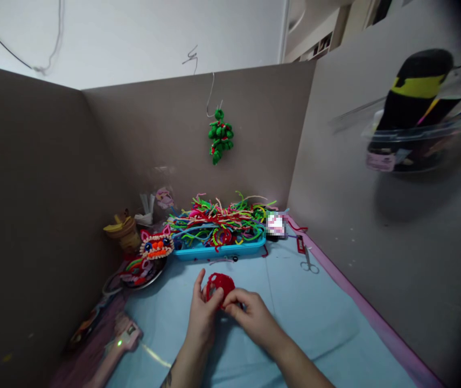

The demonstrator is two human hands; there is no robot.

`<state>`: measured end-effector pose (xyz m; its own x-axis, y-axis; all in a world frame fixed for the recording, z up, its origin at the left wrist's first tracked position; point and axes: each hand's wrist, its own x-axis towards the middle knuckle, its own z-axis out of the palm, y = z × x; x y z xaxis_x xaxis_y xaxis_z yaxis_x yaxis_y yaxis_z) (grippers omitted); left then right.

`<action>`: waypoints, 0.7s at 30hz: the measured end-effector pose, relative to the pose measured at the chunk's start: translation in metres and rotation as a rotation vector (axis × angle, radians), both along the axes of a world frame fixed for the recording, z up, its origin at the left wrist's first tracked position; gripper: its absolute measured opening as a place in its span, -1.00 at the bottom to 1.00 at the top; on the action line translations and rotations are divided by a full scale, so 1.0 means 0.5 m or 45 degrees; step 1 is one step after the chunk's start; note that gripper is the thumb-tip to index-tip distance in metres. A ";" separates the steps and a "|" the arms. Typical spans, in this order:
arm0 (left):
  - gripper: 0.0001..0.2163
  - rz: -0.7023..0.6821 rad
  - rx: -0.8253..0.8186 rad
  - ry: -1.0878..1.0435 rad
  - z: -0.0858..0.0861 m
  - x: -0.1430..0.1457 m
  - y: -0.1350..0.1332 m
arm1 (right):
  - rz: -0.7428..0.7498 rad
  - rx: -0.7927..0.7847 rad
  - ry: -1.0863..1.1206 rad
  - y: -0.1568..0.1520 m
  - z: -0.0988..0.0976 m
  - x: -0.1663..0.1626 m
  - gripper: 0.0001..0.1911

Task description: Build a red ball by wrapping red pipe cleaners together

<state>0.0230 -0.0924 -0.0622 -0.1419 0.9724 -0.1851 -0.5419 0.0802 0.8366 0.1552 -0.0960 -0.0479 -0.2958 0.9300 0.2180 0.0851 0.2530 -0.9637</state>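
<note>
A round, fuzzy red piece (223, 281), which looks like shaped pipe cleaner, is held up over the middle of the blue table cover. My left hand (203, 308) grips its left side, the thumb across its front and one finger raised beside it. At its lower right edge, my right hand (247, 312) pinches with thumb and forefinger. What lies between those right fingertips is too small to make out, though they touch the red piece. Beyond both hands stands a blue tray (222, 251) heaped with pipe cleaners (218, 215) in many colours.
Scissors (308, 264) lie at the right, near a small red packet (300, 244). To the left are a metal bowl (149, 281) with pipe-cleaner figures and a pink glue gun (123, 345) with a green light. A green pipe-cleaner tree (219, 137) hangs on the grey back panel (153, 140).
</note>
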 end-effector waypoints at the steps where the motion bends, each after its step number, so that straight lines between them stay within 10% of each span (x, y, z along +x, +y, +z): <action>1: -0.18 0.010 -0.008 0.012 -0.003 0.000 0.000 | 0.011 0.026 -0.009 -0.001 0.000 0.001 -0.87; 13: -0.33 0.227 -0.182 -0.150 -0.008 -0.008 0.018 | -0.369 -0.109 0.049 0.049 -0.063 0.025 -0.75; 18: -0.39 0.250 -0.153 -0.230 -0.004 -0.013 0.019 | -0.852 0.235 -0.044 0.033 -0.060 0.012 -0.79; 21: -0.41 0.267 -0.115 -0.322 -0.003 -0.019 0.020 | -0.651 0.231 -0.135 0.017 -0.048 -0.004 -0.84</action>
